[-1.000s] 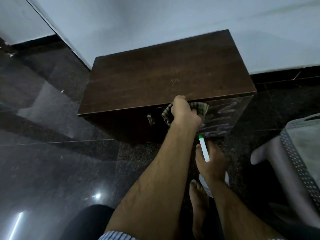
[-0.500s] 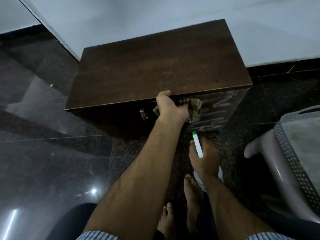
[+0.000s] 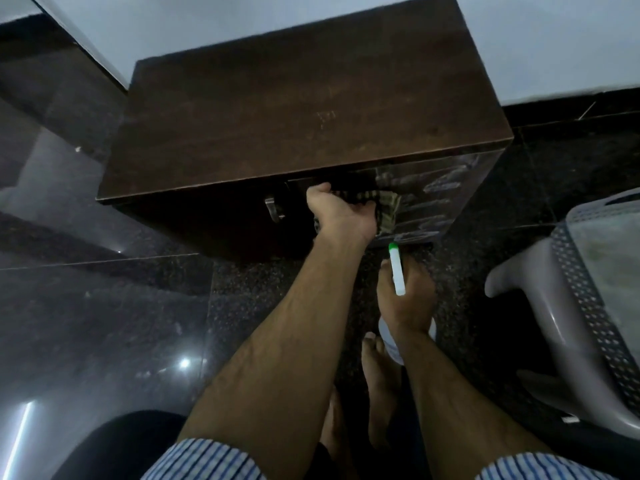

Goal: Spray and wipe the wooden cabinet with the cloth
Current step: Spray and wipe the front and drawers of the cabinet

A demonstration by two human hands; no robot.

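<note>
A low dark wooden cabinet (image 3: 294,109) stands against the white wall, seen from above. My left hand (image 3: 341,214) presses a checked cloth (image 3: 386,209) against the cabinet's front face, just under the top edge and right of a metal handle (image 3: 273,208). Wet streaks shine on the front panel to the right of the cloth. My right hand (image 3: 405,299) hangs lower, near the floor, gripping a white spray bottle (image 3: 396,271) with a green nozzle tip pointing toward the cabinet.
The floor (image 3: 104,323) is dark polished stone with light reflections. A grey plastic chair (image 3: 568,306) with a perforated seat stands at the right. My bare feet (image 3: 377,382) are below the hands. The white wall (image 3: 554,39) runs behind the cabinet.
My left hand slid the cloth leftward and slightly lower along the front panel, leaving more wet streaks uncovered at right. The view shifted closer over the cabinet. My right hand keeps the bottle.
</note>
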